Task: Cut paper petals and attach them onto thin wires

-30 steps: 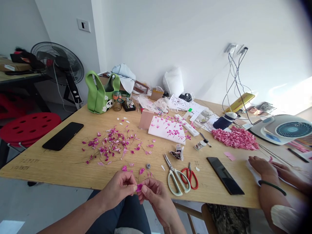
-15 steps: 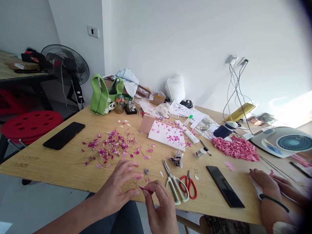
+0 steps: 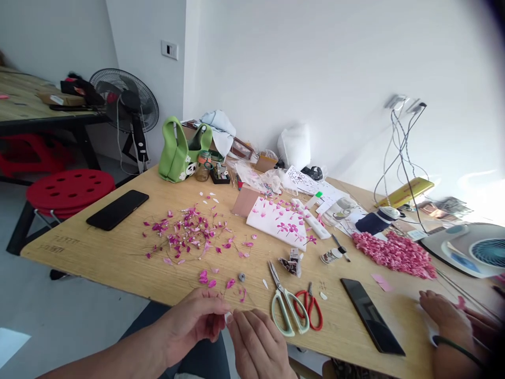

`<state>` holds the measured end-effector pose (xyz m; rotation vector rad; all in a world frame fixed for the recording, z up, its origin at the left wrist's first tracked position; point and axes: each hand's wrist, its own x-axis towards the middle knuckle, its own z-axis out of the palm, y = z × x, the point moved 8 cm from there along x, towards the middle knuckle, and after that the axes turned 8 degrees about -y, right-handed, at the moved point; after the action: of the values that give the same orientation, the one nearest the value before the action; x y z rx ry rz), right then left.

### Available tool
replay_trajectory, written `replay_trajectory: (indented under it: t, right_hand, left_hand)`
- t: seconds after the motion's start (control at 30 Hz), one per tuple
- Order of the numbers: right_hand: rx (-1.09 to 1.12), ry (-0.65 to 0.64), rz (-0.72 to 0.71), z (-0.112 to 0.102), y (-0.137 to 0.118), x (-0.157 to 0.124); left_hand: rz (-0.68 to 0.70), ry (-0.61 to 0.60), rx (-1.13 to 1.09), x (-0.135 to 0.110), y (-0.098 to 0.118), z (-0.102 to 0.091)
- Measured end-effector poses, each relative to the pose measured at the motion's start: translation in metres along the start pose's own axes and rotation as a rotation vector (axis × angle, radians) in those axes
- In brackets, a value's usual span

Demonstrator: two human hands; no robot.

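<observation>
My left hand (image 3: 193, 323) and my right hand (image 3: 256, 345) meet just below the table's near edge, fingertips pinched together on a tiny pale piece (image 3: 229, 316), too small to name. Just beyond them on the wooden table (image 3: 98, 252) lie a few loose pink petals (image 3: 209, 279) and a small grey spool (image 3: 241, 277). Farther out spreads a scatter of magenta petals and thin wires (image 3: 189, 237). The pale green scissors (image 3: 286, 308) and the red scissors (image 3: 311, 310) rest to the right of my hands.
A white foam block (image 3: 280, 223) stuck with pink flowers, a pink flower heap (image 3: 394, 252), two black phones (image 3: 118, 209) (image 3: 373, 322), a green bag (image 3: 179, 152), a desk fan (image 3: 469, 250). Another person's hands (image 3: 450, 321) work at the right edge. A red stool (image 3: 69, 189) and a floor fan (image 3: 126, 105) stand left.
My left hand, spread open half a second ago, has closed back onto my right fingertips. The pink petal I held earlier is out of sight. The view has shifted left.
</observation>
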<state>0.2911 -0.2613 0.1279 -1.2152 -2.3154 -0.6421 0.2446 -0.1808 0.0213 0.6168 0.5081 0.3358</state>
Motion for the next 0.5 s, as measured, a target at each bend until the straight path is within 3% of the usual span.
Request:
replay_trajectory:
  t: [0.13, 0.27, 0.4, 0.5]
  right_hand:
    - [0.003, -0.073, -0.095, 0.002, -0.004, -0.001]
    - [-0.029, -0.056, -0.131, 0.003, -0.007, -0.007]
    - [-0.004, -0.149, -0.11, 0.007, -0.009, -0.005]
    - [0.059, -0.213, -0.009, 0.014, 0.001, -0.006]
  left_hand:
    - [-0.038, 0.013, 0.092, 0.001, 0.003, -0.006]
    - [-0.103, -0.025, 0.133, 0.0, -0.001, -0.008]
    - [-0.082, 0.005, 0.154, 0.0, 0.003, -0.01]
    - [-0.001, 0.04, 0.18, 0.005, 0.012, -0.012]
